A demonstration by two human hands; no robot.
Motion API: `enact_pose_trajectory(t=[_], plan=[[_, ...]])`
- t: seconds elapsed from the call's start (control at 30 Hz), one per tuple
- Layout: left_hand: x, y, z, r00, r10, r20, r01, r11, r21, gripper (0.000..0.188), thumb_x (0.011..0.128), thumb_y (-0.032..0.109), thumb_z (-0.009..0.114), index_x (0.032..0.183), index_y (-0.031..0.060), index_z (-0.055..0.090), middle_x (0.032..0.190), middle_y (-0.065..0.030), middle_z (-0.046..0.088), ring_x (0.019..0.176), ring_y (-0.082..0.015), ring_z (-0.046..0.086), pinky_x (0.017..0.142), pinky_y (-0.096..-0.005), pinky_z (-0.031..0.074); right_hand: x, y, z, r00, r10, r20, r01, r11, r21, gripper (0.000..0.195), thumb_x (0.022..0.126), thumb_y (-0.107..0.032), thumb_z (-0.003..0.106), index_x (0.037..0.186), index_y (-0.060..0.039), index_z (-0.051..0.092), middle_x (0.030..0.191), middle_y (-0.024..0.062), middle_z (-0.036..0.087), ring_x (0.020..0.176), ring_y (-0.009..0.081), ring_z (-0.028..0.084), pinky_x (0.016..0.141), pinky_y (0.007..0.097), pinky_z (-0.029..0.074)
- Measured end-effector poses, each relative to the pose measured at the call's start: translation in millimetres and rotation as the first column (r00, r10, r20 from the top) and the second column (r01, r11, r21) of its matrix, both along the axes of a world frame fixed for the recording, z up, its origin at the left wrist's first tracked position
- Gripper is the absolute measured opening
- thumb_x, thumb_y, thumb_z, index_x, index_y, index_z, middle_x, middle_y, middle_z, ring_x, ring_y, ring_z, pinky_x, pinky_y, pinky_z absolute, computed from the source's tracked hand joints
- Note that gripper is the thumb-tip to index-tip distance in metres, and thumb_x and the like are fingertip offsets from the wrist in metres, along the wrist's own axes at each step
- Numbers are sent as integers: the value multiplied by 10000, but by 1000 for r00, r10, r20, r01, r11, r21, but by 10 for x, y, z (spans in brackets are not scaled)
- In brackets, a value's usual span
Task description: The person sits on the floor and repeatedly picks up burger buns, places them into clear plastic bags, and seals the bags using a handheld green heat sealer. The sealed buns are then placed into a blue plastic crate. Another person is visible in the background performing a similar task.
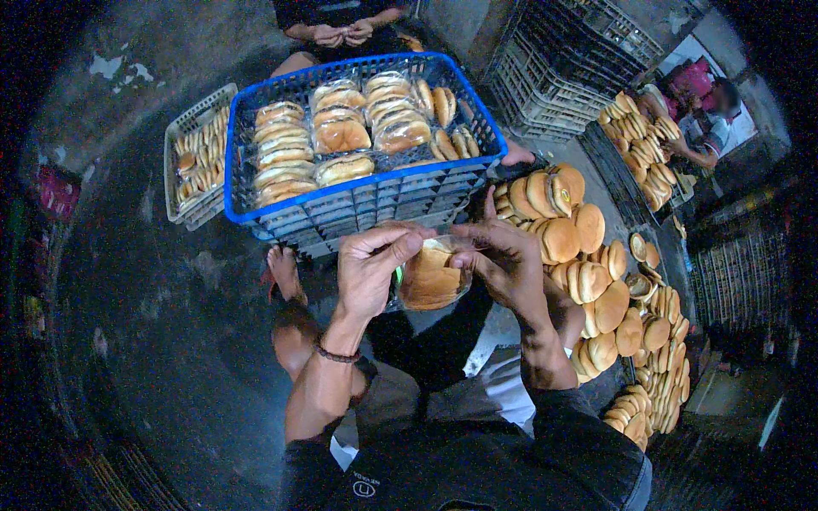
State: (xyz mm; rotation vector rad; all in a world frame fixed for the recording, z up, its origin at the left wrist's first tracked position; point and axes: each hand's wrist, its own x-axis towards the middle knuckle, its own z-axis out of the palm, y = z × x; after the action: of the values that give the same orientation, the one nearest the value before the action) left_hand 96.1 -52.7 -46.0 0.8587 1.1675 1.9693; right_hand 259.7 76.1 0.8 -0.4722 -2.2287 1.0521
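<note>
Between my hands is a bread bun (pixel 432 276) inside a clear plastic bag, above my lap. My left hand (pixel 378 263) pinches the bag's upper left edge between thumb and fingers. On the other side, my right hand (pixel 501 255) grips the bag's upper right edge. A blue-rimmed plastic crate (pixel 364 191) stands just beyond my hands, holding rows of bagged buns (pixel 342 135). To my right lies a large heap of unbagged buns (pixel 560 240), close to my right forearm.
A pale crate (pixel 171 172) with more buns stands at the left. Stacked crates (pixel 543 83) rise behind at the right. One person's hands (pixel 343 34) meet beyond the blue-rimmed crate; another person (pixel 709 137) is beside a bun pile (pixel 645 150) at the far right.
</note>
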Motion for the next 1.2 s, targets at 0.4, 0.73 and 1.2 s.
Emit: enact_pose_trajectory(t=[0.4, 0.73, 1.2], plan=[[-154, -203, 70, 948, -305, -89, 252, 892, -376, 103, 827, 75, 820, 870, -15, 793, 802, -59, 740, 745, -111, 650, 709, -274, 508, 55, -6, -97, 945, 327, -30, -289, 871, 396, 302, 647, -76, 780, 949, -82, 790, 849, 30, 658, 884, 286, 640, 772, 398, 503], [-40, -167, 104, 853, -297, -428, 156, 929, -334, 183, 764, 98, 854, 905, 0, 790, 852, -94, 734, 818, -196, 695, 728, -315, 532, 221, 112, -278, 902, 432, 14, -420, 868, 267, 252, 632, -153, 784, 879, -100, 780, 966, 50, 724, 911, 288, 656, 856, 451, 483], [480, -442, 664, 628, 53, -777, -262, 954, -147, 213, 782, 61, 821, 984, 10, 777, 910, -128, 741, 847, -246, 731, 777, -328, 564, 268, -255, -109, 969, 90, -232, -177, 903, -392, 538, 737, -92, 921, 923, -94, 417, 816, 37, 648, 780, 125, 685, 697, 279, 540]])
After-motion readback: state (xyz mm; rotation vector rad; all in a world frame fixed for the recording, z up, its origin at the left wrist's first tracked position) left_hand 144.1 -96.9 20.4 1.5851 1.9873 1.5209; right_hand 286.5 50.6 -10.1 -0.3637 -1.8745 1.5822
